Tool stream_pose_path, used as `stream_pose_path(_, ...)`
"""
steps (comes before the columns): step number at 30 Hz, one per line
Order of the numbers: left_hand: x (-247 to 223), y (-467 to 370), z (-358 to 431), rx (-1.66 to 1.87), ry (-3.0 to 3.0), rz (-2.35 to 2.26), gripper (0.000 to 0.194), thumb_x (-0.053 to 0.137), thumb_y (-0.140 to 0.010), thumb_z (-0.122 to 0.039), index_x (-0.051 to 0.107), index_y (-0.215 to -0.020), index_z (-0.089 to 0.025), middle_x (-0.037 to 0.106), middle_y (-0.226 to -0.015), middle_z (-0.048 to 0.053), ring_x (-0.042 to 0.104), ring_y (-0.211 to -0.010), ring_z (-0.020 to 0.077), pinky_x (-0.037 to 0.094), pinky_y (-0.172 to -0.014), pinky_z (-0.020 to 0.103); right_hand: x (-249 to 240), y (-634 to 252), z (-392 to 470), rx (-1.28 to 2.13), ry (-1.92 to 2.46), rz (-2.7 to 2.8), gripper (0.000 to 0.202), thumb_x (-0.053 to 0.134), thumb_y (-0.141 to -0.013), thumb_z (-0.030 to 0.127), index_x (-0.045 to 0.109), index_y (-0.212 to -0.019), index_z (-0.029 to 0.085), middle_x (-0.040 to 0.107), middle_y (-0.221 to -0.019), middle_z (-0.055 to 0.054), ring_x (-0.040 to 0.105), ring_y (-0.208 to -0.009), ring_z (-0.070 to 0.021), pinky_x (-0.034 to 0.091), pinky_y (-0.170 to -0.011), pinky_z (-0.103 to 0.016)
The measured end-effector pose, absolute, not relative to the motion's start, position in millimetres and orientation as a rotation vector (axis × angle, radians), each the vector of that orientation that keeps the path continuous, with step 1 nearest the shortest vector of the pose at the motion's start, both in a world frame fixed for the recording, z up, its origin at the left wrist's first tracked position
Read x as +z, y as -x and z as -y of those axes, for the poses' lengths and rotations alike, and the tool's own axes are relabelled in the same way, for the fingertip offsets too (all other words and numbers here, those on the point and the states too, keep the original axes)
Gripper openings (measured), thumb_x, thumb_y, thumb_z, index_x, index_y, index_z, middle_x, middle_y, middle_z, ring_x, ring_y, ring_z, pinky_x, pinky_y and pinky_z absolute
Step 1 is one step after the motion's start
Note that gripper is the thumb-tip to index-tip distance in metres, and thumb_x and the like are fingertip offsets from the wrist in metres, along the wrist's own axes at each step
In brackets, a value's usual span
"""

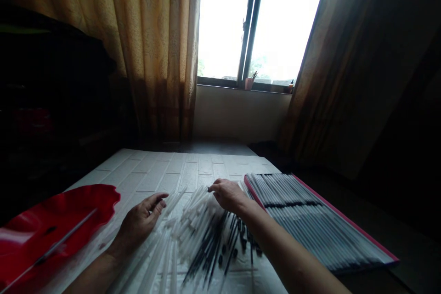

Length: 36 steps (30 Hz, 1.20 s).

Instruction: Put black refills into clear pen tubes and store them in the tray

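My left hand (pixel 140 217) hovers at the left edge of a loose pile of clear plastic tubes (pixel 195 225). Its fingers are loosely curved, thumb apart, and nothing shows between them. Over the far end of the pile, my right hand (pixel 225 194) is pinched closed; a tiny dark bit shows at its fingertips, too small to name. Thin dark rods (pixel 206 252) like pen refills lie below the right hand, among the tubes. Several small black caps (pixel 235 253) are scattered beside them, partly hidden by my right forearm.
At right, a shallow pink-edged box (pixel 374 239) holds two rows of pen-like sticks with dark ends. A red wavy-rimmed bowl (pixel 112 193) at left has a long thin stick in it. The white brick-patterned tabletop (pixel 158 167) reaches toward the window (pixel 223 23) and curtains (pixel 155 46).
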State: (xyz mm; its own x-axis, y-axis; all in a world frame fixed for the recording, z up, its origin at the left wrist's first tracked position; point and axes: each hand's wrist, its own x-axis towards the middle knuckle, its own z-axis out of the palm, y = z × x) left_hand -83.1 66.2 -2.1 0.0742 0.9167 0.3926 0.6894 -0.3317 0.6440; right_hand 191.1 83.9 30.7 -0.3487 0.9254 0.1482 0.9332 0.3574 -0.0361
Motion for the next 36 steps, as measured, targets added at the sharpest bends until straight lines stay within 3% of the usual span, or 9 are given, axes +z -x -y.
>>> stream_pose_path(7,-2,79,-63,1.079,-2.100,-1.607,0.039,0.046,-0.080,-0.045,0.068,-0.102,-0.022,0.075,-0.089,0.003,0.070,-0.077,0.0194,0.054,-0.068,0.026,36,-175,-106,-0.061,1.517,2.737,0.034,0.055,-0.078,0.012,0.072,-0.102,0.028,0.069,-0.110,-0.004,0.062,-0.099,-0.0211,0.045,-0.079,-0.029)
stream_pose_path(15,-2,77,-59,1.073,-2.118,-1.526,0.035,0.046,-0.081,-0.042,0.068,-0.102,-0.024,0.073,-0.105,0.004,0.068,-0.096,0.0205,0.052,-0.081,0.028,44,-172,-108,-0.131,1.472,2.838,0.015,0.064,-0.079,0.021,0.072,-0.091,0.023,0.072,-0.096,-0.007,0.065,-0.091,-0.0223,0.044,-0.070,-0.027)
stream_pose_path(19,0,75,-57,1.083,-2.129,-1.492,0.035,0.047,-0.081,-0.041,0.068,-0.102,-0.023,0.073,-0.102,0.004,0.069,-0.084,0.0189,0.053,-0.072,0.026,54,-171,-87,-0.185,1.474,2.746,0.017,0.053,-0.089,0.024,0.067,-0.096,0.020,0.071,-0.094,-0.010,0.065,-0.086,-0.0216,0.042,-0.068,-0.027)
stream_pose_path(23,5,69,-49,1.055,-2.169,-1.281,0.034,0.053,-0.082,-0.043,0.069,-0.103,-0.020,0.072,-0.094,0.006,0.066,-0.073,0.0170,0.052,-0.060,0.024,57,-159,-55,-0.163,1.425,2.698,0.021,0.044,-0.093,0.028,0.064,-0.099,0.022,0.071,-0.087,-0.006,0.064,-0.075,-0.0171,0.038,-0.060,-0.024)
stream_pose_path(27,8,62,-42,1.082,-2.018,-1.006,0.030,0.055,-0.083,-0.043,0.071,-0.090,-0.019,0.070,-0.097,0.007,0.064,-0.091,0.0207,0.052,-0.078,0.029,51,-141,-33,0.063,1.213,2.654,0.016,0.049,-0.089,0.026,0.064,-0.091,0.022,0.070,-0.079,-0.002,0.063,-0.069,-0.0144,0.036,-0.057,-0.022)
stream_pose_path(29,9,61,-40,1.108,-1.866,-0.965,0.034,0.055,-0.082,-0.048,0.069,-0.091,-0.019,0.071,-0.095,0.008,0.064,-0.092,0.0221,0.052,-0.080,0.031,46,-137,-27,0.186,1.186,2.573,0.016,0.051,-0.088,0.025,0.065,-0.091,0.021,0.070,-0.079,-0.002,0.063,-0.069,-0.0141,0.038,-0.059,-0.021)
stream_pose_path(33,11,63,-40,1.212,-1.553,-0.994,0.043,0.052,-0.082,-0.059,0.061,-0.089,-0.018,0.070,-0.091,0.007,0.067,-0.080,0.0200,0.052,-0.065,0.028,37,-144,-14,0.328,1.132,2.520,0.017,0.059,-0.084,0.024,0.069,-0.098,0.023,0.071,-0.089,-0.002,0.064,-0.077,-0.0135,0.041,-0.067,-0.021)
stream_pose_path(36,11,63,-42,1.287,-1.405,-0.984,0.042,0.054,-0.080,-0.060,0.053,-0.083,-0.019,0.060,-0.063,-0.004,0.059,-0.054,0.0117,0.047,-0.052,0.022,30,-152,0,0.285,1.031,2.678,0.016,0.064,-0.081,0.024,0.072,-0.095,0.027,0.068,-0.091,0.000,0.062,-0.081,-0.0138,0.040,-0.069,-0.021)
